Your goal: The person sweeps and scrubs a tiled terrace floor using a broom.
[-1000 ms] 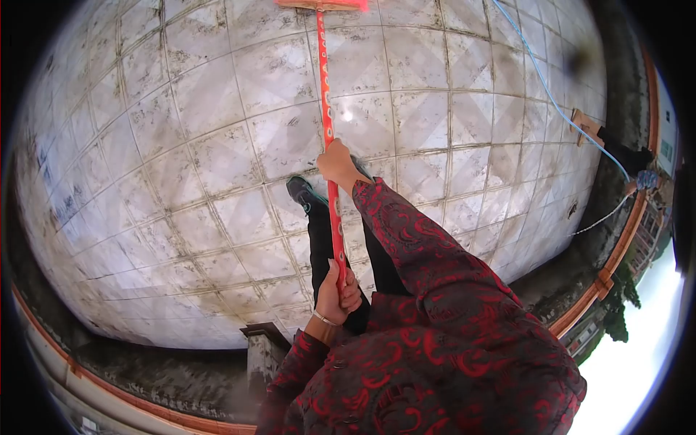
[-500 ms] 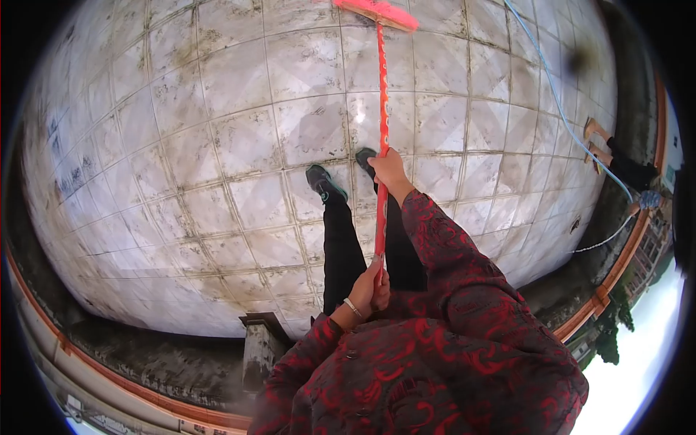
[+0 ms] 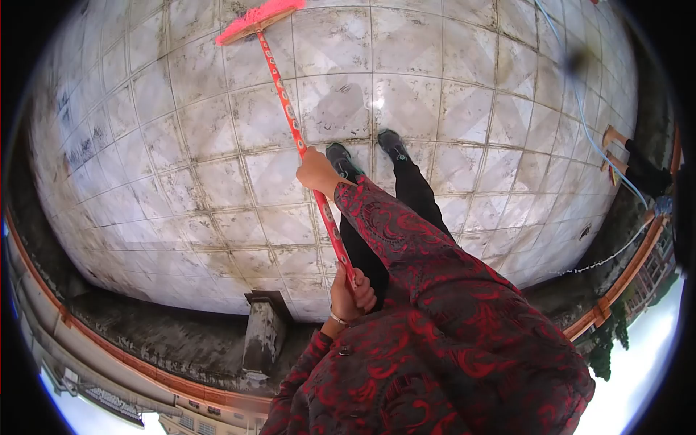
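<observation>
Nearest, the left hand (image 3: pixel 351 296), wearing one pale bracelet (image 3: pixel 338 319), is wrapping firmly around the lower end of a long, red, pale-spotted broom handle (image 3: pixel 286 101); farther out, the right hand (image 3: pixel 317 171) is clamping around its middle. Half a second ago the handle was running straight past the right shoe; now it is slanting far left, passing left of both dark shoes (image 3: pixel 393 143). At its far end, the pink-bristled broom head (image 3: pixel 259 20) is lying over stained, pale square tiles (image 3: pixel 406 43), so the bristles seem to be working a patch farther left. Two hands are holding one broom above two shoes; at right, one light-blue hose (image 3: pixel 586 119) is trailing toward one other person (image 3: pixel 641 167), whose dark-trousered legs are showing.
</observation>
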The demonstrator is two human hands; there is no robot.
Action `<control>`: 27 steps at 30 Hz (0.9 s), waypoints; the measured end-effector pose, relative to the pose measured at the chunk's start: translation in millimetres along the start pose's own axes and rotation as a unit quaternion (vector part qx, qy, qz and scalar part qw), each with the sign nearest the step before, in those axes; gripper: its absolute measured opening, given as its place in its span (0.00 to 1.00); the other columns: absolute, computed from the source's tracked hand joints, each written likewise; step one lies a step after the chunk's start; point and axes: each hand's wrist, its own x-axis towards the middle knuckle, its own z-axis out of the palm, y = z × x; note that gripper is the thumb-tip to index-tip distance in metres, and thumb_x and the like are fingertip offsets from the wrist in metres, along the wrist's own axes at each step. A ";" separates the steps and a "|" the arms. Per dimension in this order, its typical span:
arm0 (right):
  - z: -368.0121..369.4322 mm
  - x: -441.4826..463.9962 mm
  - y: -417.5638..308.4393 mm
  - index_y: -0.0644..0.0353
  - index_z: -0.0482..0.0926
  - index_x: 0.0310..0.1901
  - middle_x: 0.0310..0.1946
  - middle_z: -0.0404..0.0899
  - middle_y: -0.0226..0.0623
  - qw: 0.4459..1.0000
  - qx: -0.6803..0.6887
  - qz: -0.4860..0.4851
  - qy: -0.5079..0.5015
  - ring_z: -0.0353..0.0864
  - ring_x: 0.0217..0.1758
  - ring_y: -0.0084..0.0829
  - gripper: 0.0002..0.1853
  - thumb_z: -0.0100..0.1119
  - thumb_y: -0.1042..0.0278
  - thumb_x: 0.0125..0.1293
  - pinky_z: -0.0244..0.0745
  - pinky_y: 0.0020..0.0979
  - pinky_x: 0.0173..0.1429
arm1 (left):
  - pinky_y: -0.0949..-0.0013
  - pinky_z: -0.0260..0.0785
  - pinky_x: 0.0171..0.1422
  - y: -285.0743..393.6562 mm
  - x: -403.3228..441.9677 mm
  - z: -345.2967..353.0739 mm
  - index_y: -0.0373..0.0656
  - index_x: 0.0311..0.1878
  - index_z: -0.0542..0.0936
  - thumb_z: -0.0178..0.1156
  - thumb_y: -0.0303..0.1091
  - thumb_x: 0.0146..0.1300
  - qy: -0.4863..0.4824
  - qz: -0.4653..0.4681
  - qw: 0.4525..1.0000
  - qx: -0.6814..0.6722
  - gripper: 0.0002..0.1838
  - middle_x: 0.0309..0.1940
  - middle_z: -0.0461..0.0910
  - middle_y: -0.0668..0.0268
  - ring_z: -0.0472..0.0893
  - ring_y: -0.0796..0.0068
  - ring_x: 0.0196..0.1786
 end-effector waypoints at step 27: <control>-68.8 -45.8 71.1 0.74 0.68 0.30 0.15 0.76 0.47 0.955 0.218 0.121 0.162 0.80 0.15 0.41 0.10 0.53 0.73 0.52 0.75 0.37 0.21 | 0.72 0.45 0.14 28.0 -33.8 16.2 0.49 0.25 0.66 0.39 0.66 0.65 0.091 -0.092 0.948 0.289 0.29 0.10 0.58 0.72 0.54 0.79 0.10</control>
